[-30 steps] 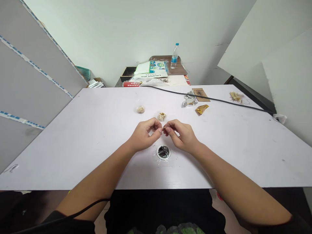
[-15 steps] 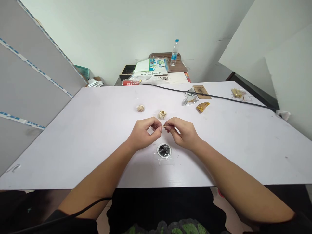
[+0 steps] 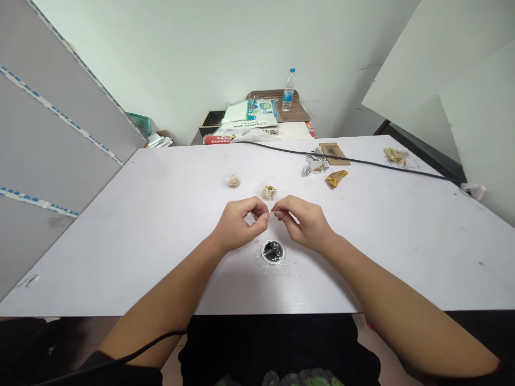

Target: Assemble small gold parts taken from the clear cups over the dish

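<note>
My left hand (image 3: 243, 222) and my right hand (image 3: 301, 220) meet above the middle of the table, fingertips almost touching. Between them runs a short, thin, pale stick (image 3: 272, 213), pinched at its left end by my left thumb and finger and at its right end by my right ones. The fingertips hide most of it, so its exact kind does not show. Just beyond the hands stands a small clear tub (image 3: 269, 193) of pale and gold bits. Farther left is another small round tub (image 3: 233, 181) holding pale little sticks. Nearer me, a round black disc with a white rim (image 3: 273, 251) is taped down.
A black cable (image 3: 277, 148) crosses the table's back. Around it lie a silvery clear bag (image 3: 316, 163), a brown card (image 3: 335, 154), a gold foil piece (image 3: 336, 178) and a bag of gold strips (image 3: 396, 156). A water bottle (image 3: 288, 90) stands behind on a brown tray (image 3: 300, 112).
The whole view has shifted slightly, so everything appears a little lower. Both hands keep their pinch on the stick, which now looks slightly more tilted.
</note>
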Demonstrator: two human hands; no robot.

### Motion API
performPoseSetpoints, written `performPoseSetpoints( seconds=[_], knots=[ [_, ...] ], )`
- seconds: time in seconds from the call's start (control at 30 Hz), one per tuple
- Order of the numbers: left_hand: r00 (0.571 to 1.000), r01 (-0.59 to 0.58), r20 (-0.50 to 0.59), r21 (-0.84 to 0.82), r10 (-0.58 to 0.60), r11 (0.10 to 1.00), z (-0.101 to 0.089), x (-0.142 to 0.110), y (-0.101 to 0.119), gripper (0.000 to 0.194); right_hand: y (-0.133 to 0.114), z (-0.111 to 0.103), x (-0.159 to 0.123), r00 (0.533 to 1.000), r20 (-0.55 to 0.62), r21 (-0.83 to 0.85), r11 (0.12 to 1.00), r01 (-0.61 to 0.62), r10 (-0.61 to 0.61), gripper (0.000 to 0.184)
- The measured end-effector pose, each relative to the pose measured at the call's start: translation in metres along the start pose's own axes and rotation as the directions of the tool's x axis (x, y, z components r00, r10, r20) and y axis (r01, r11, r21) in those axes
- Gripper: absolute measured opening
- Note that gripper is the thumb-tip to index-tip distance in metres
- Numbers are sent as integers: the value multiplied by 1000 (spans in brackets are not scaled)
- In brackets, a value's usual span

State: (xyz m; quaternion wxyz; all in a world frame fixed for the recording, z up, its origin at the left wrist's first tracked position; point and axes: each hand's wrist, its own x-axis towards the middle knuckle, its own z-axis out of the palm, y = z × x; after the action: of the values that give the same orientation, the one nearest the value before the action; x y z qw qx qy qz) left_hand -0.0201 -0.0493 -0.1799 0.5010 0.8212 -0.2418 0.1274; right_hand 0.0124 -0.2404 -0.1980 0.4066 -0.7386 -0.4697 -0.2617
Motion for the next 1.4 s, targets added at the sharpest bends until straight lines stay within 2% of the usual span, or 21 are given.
performPoseSetpoints(
  seconds=[0.77, 1.03, 1.4],
  knots=[
    [1000, 18, 25, 9, -18, 1000, 0, 0, 0, 4, 1, -1, 1, 1000, 1, 15, 1000, 5, -5, 17],
    [990, -137, 50, 169, 130, 976, -2, 0, -5, 6, 4, -2, -1, 999, 27, -37, 998, 43, -43, 15],
    [959, -284, 102, 298, 266, 911, -3, 0, -11, 9, 6, 1, -4, 1000, 11, -35, 999, -1, 1, 15]
  ],
)
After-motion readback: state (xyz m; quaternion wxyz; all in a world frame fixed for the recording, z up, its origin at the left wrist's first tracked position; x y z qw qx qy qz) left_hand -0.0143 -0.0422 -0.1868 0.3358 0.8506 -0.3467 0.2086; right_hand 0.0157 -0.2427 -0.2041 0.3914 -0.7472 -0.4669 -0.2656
